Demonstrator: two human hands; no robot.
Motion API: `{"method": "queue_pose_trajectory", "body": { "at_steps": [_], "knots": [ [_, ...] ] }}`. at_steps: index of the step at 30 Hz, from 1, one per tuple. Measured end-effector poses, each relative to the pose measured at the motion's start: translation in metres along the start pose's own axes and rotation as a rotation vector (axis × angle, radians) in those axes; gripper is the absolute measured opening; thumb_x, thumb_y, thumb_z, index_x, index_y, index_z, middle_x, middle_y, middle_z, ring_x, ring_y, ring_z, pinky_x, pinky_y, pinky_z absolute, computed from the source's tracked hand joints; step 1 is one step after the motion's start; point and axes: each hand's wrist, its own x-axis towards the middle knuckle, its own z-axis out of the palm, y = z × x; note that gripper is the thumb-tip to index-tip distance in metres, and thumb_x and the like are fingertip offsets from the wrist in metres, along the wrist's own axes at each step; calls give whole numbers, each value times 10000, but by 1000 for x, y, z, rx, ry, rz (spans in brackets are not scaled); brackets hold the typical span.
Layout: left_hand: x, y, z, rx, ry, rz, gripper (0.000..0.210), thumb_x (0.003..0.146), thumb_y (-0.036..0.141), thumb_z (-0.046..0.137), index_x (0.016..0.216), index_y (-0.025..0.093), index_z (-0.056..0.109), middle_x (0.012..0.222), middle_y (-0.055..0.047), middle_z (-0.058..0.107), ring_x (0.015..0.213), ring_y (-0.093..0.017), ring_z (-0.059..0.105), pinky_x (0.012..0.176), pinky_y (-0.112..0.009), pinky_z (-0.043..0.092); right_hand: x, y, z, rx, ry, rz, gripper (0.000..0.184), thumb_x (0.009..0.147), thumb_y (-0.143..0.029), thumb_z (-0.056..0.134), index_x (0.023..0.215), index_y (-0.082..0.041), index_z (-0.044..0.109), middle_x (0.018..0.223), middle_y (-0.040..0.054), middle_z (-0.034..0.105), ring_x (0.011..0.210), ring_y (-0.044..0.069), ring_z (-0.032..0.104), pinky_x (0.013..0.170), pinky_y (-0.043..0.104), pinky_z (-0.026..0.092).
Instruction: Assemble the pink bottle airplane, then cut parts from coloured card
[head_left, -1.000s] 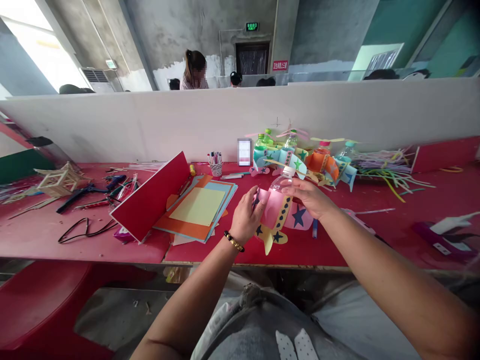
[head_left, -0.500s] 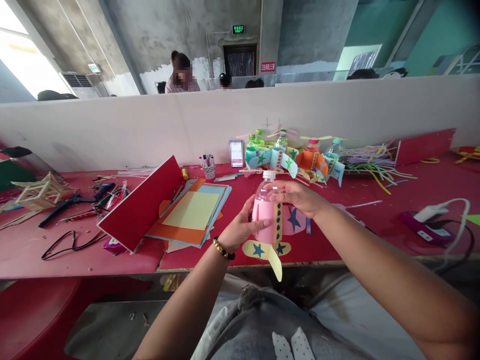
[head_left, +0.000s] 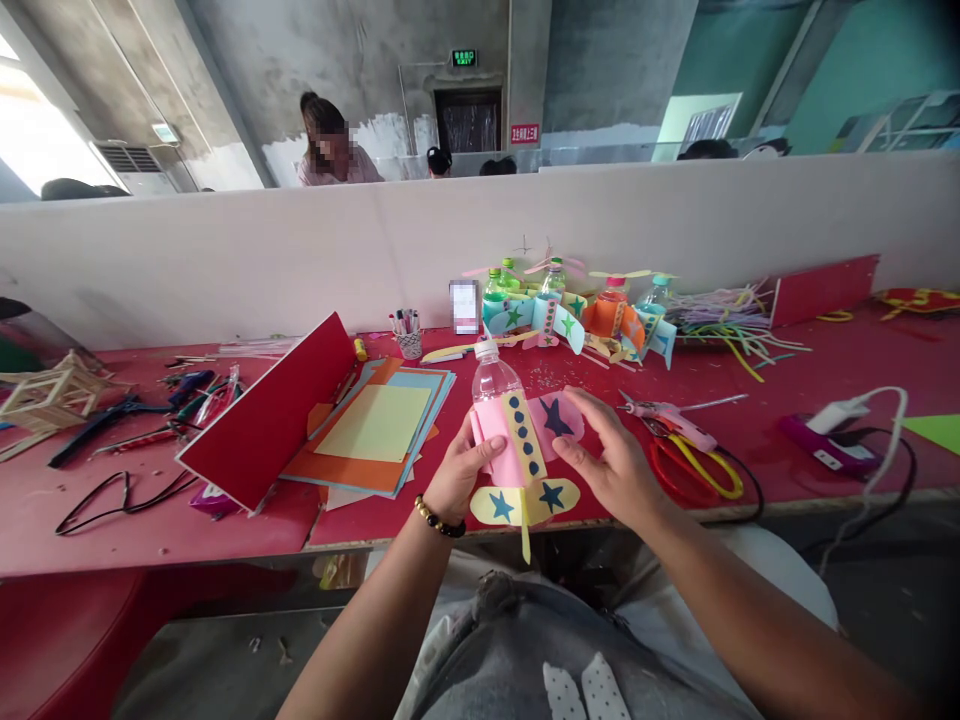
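Observation:
My left hand (head_left: 459, 470) grips a clear plastic bottle (head_left: 496, 374) made up as a toy plane, its thumb across the pink paper wrap (head_left: 501, 455). A yellow strip (head_left: 524, 434) with dark dots runs down the wrap. At the lower end is a yellow paper tail (head_left: 551, 494) with blue stars. The bottle tilts a little left, white cap up. On its right side sticks out a pink wing (head_left: 556, 424) with a dark star; my right hand (head_left: 611, 455) holds its outer end, thumb at the lower edge and fingers at the upper. The left wing is mostly hidden.
Finished bottle planes (head_left: 551, 312) stand by the white partition (head_left: 300, 260). Red-and-yellow scissors (head_left: 694, 470) and a pink glue gun (head_left: 690, 424) lie at right, near a purple power strip (head_left: 829, 445). Left are coloured paper sheets (head_left: 379, 425) and a red board (head_left: 274, 410). Behind the partition is a person (head_left: 334, 145).
My right hand has shifted from the bottle's upper part down to the pink wing. The bottle has tipped left and turned, and the scissors and glue gun now show.

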Motion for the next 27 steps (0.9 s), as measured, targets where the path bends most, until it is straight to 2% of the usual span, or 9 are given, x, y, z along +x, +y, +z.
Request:
{"method": "queue_pose_trajectory", "body": {
  "at_steps": [3,6,10,13,21,25,27],
  "knots": [
    [0,-2,1,-7,-13,1,621,758,244,739,1311,212,460,1166,-98,674,1049,-275,657,926,-406,527,-1,4,7,47,-82,49,537,890,-435,571,1387,-254,478,1450,94,486,1357,280,410,1133,490,330],
    [0,-4,-1,-18,-30,11,609,756,229,739,1300,217,464,1156,-91,679,1063,-275,651,931,-406,524,-2,3,14,273,-161,185,556,893,-449,569,1408,-278,451,1443,70,501,1328,269,455,1114,471,370],
    [-1,-5,-1,-16,-65,25,648,748,219,743,1322,229,444,1167,-90,673,1091,-277,636,946,-404,513,-6,-7,25,629,-152,281,611,847,-425,649,1406,-282,446,1460,55,485,1336,257,449,1107,434,394],
    [-1,-6,0,-13,-95,18,676,748,222,742,1344,240,422,1211,-98,652,1115,-286,622,948,-410,508,-8,-14,30,757,-134,296,636,832,-391,675,1411,-278,435,1462,53,483,1342,255,441,1119,426,380],
    [0,-7,-2,55,-91,5,741,747,240,739,1393,262,378,1280,-105,609,1119,-284,613,947,-402,499,-11,-9,36,752,-143,288,656,862,-357,635,1450,-314,348,1429,56,523,1272,249,525,1067,436,445],
    [9,2,-6,150,-160,-6,756,763,206,723,1421,273,355,1325,-110,573,1150,-287,589,952,-401,488,4,2,18,595,-95,229,691,798,-388,709,1419,-320,413,1497,45,434,1372,253,398,1140,453,339],
    [19,9,-5,222,-219,-6,812,734,191,750,1431,278,343,1359,-113,544,1191,-298,556,967,-400,476,19,8,4,471,-92,211,651,765,-418,736,1361,-305,498,1468,53,475,1380,272,382,1151,481,302]
  ]
}}
